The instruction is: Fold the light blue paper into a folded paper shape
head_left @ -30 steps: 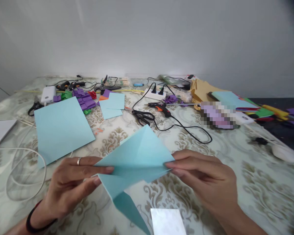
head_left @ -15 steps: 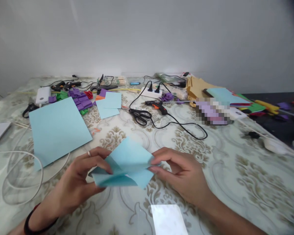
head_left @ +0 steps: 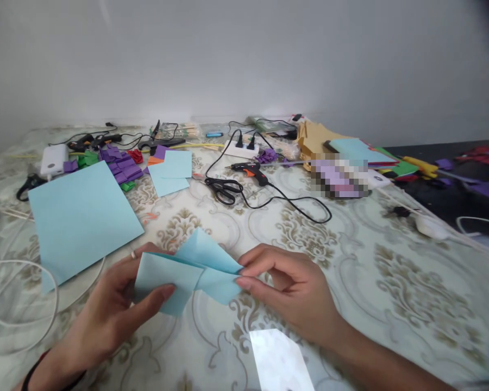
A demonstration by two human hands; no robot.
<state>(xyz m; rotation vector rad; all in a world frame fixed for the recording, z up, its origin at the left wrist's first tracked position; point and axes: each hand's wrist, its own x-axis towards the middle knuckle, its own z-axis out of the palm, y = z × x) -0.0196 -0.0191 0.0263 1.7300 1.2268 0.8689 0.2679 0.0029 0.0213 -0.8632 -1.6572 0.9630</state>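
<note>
A person held a folded light-blue paper (head_left: 183, 275) over a patterned tablecloth (head_left: 350, 255), the piece stretched between two bare hands. The left hand (head_left: 114, 307), a ring (head_left: 133, 254) on one finger and a dark band (head_left: 31, 373) at the wrist, pinched the near panel (head_left: 167, 274) with the thumb flat on its face and the other fingers mostly hidden behind. The right hand (head_left: 293, 288) pinched the paper's right-hand corner between thumb and fingertips, while a pointed flap (head_left: 206, 250) rose behind the fold. Whether the lower edge touched the cloth, I could not tell from where I stood. A larger blue sheet (head_left: 85, 217) lay just beyond the left hand, with small blue squares (head_left: 176, 165) farther back near a cluster of purple folded strips (head_left: 124, 165). Beyond the paper, black-handled scissors (head_left: 224, 190) lay beside a glue gun (head_left: 252, 172), its black cord (head_left: 287, 202) looped on the cloth, and a white power strip (head_left: 242, 149) sat behind them
</note>
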